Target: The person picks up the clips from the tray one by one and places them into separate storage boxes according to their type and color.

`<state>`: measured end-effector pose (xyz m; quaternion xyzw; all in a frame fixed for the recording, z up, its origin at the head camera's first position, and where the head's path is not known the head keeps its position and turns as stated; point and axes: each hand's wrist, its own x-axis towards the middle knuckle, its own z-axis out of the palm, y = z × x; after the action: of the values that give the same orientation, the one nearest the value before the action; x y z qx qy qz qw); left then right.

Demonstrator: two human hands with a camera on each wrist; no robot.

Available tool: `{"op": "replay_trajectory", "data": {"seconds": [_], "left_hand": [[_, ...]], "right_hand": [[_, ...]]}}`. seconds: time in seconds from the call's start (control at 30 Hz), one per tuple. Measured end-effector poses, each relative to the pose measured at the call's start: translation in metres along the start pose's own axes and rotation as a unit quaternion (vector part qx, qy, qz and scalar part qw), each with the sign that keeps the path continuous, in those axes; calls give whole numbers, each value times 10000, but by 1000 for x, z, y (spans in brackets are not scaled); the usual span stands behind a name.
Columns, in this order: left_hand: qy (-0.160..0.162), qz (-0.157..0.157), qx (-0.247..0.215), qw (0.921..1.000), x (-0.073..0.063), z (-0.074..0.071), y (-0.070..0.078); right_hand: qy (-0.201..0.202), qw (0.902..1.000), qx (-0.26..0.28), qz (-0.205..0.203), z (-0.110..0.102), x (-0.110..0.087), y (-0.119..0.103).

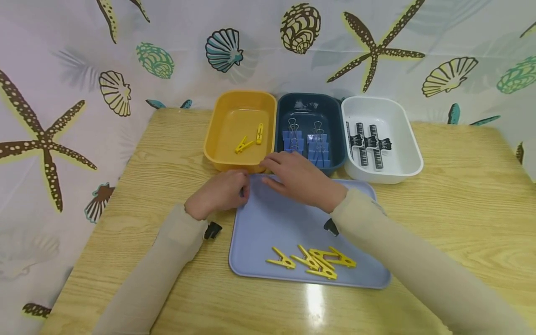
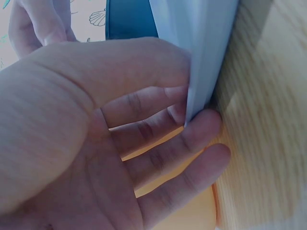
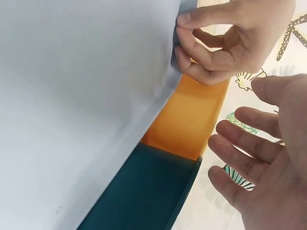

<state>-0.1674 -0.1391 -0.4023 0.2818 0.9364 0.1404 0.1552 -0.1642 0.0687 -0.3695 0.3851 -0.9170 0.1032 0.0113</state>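
My left hand (image 1: 226, 190) grips the blue-grey tray (image 1: 268, 223) by its far left corner. In the left wrist view, the thumb (image 2: 144, 62) lies on one side of the tray's rim (image 2: 204, 72) and fingertips come round the other. My right hand (image 1: 303, 180) hovers over the tray's far edge, beside the front of the bins; the right wrist view shows its fingers (image 3: 249, 143) apart and holding nothing. Several yellow clothespins (image 1: 322, 263) lie bunched at the tray's near side, with one clothespin (image 1: 281, 258) a little to the left.
Behind the tray stand three bins in a row: a yellow bin (image 1: 211, 135) with two yellow clothespins, a dark teal bin (image 1: 307, 100) with blue binder clips (image 1: 293, 139), and a white bin (image 1: 408, 158) with black patterned clips (image 1: 370, 142). A seashell-print cloth (image 1: 259, 42) hangs behind the wooden table (image 1: 460, 200).
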Motion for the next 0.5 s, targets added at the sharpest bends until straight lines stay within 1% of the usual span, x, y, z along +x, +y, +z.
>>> {"op": "replay_trajectory", "data": {"seconds": [0.23,0.5], "left_hand": [[69,22,23,10000,1,1,-1],[51,-71,51,9999,1,2,-1]], "right_hand": [[-251,9996,-88,30,2,-13,-3],[-339,9993,-185,10,6,-27,-3]]}}
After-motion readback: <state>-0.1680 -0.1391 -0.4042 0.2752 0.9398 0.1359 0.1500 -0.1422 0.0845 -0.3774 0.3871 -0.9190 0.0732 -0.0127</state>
